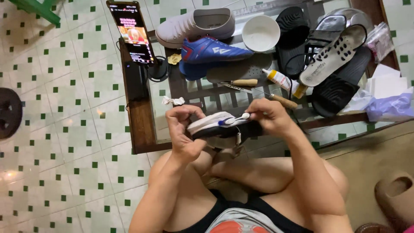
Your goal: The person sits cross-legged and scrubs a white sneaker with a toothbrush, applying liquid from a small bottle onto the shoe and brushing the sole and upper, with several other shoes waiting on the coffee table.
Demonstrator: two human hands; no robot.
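The glass-topped worktop [142, 125] carries a white sneaker [194, 25], blue football boot [213, 51], white bowl [260, 33], black sandals [336, 86], glue tube [282, 80] and phone [131, 32].

Left hand [184, 131]: centre of the frame, fingers curled inward, thumb up, closed in a grip.
Right hand [269, 115]: just right of centre, knuckles up, fingers pinched together.
Forearms: both bare, rising from the bottom edge and converging toward centre.
Legs: 2 bare thighs folded below the hands, lower middle.
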